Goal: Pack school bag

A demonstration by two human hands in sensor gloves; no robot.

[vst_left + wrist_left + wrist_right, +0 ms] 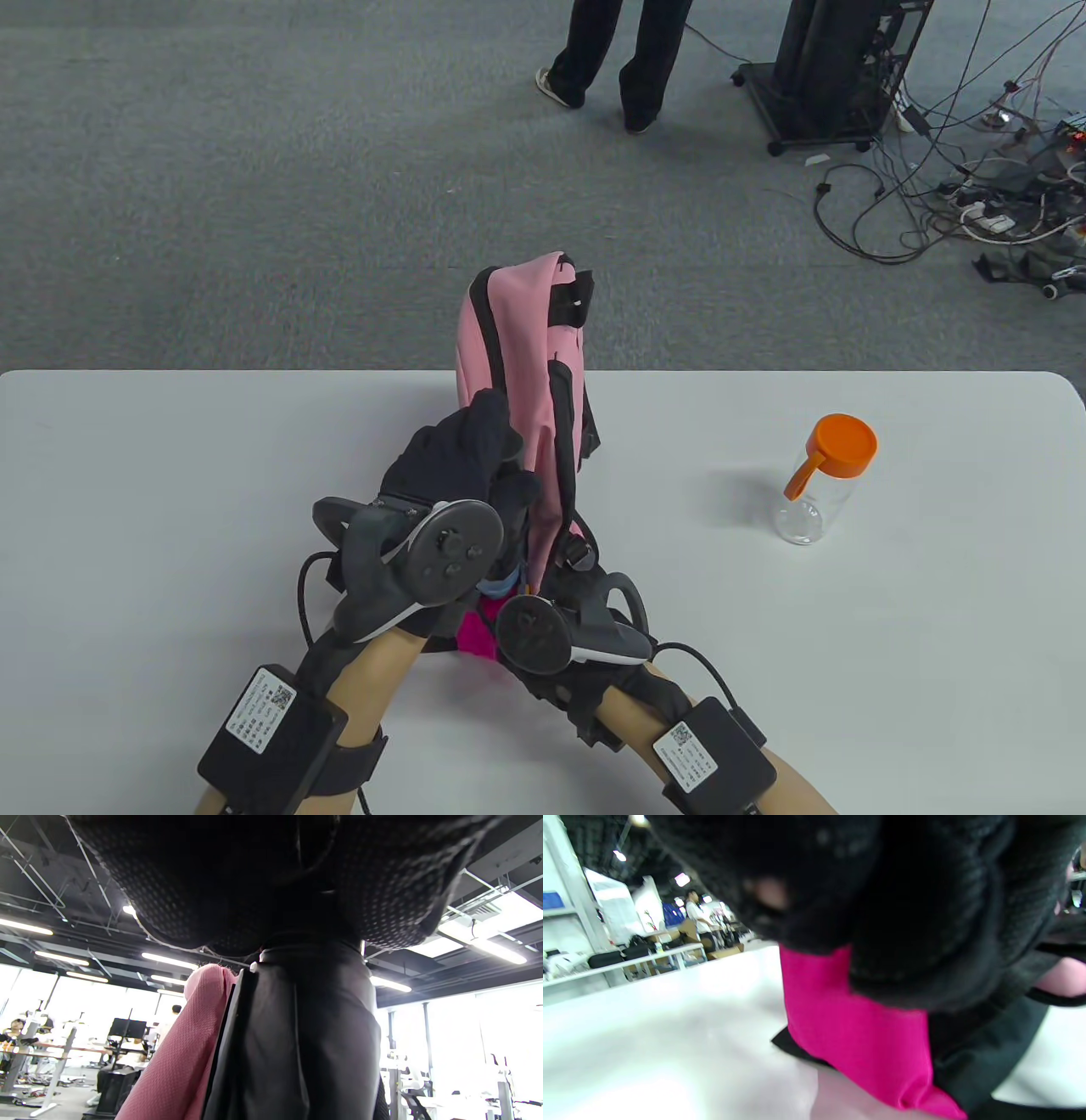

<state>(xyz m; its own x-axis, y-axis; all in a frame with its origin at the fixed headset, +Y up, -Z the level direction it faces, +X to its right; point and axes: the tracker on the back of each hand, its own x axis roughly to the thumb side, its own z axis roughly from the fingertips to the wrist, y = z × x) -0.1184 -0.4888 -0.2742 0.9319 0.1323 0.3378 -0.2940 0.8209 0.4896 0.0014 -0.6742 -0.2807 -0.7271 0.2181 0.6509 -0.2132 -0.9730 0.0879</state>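
Note:
A pink backpack (517, 356) with black trim stands upright at the table's middle, its opening facing me. My left hand (475, 450) grips the bag's upper edge and holds it up; in the left wrist view its fingers (271, 878) close on a black panel (297, 1043) beside pink fabric (182, 1052). My right hand (517, 607) is low at the bag's mouth, fingers hidden under its tracker. It holds a magenta item (475, 635), which also shows in the right wrist view (852, 1027) under the glove (903, 899). A small blue thing (501, 584) shows at the opening.
A clear bottle with an orange lid (816, 484) stands on the white table (170, 475) to the right of the bag. Beyond the far edge are grey carpet, a standing person (619, 51) and a cable-strewn equipment stand (831, 68).

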